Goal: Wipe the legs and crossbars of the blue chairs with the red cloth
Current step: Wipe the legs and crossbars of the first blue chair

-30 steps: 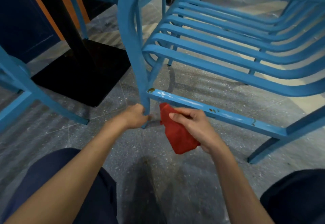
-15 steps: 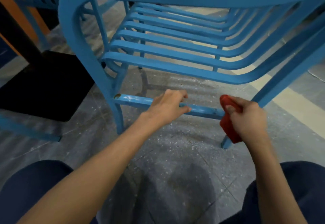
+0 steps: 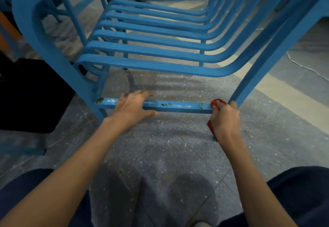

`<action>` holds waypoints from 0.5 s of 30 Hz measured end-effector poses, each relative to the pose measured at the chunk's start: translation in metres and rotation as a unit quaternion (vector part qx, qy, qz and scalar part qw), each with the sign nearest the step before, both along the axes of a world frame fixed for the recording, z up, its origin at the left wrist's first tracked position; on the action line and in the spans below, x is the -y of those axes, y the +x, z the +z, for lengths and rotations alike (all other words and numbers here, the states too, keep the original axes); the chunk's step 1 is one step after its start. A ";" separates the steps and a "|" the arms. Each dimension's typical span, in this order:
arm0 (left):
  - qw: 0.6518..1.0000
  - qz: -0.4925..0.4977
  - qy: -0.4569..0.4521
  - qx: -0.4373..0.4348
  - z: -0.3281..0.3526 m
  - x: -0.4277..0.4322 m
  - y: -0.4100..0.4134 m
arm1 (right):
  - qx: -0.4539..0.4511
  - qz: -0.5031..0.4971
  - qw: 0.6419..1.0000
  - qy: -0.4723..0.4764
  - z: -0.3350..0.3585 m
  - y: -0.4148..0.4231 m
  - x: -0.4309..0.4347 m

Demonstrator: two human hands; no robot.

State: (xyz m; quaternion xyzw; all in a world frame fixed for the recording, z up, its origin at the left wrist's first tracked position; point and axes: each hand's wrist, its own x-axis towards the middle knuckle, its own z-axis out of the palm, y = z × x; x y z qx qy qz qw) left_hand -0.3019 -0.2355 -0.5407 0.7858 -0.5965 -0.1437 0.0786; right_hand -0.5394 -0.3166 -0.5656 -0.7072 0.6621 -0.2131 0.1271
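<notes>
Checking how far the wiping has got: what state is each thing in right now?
Red cloth: bunched in the right hand, at the crossbar's right end.
Right hand: closed on the cloth, against the chair leg.
Left hand: open, resting on the crossbar.
Crossbar: paint chipped, rusty spots showing.
Floor: speckled, dusty-looking.

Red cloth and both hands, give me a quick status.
Right hand shut on red cloth at right end of crossbar, by the chair leg. Left hand open, resting on crossbar. Nothing in the way.
</notes>
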 end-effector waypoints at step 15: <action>0.992 0.028 -0.079 -0.098 -0.016 -0.007 0.020 | -0.031 0.041 0.999 -0.017 -0.008 0.002 -0.008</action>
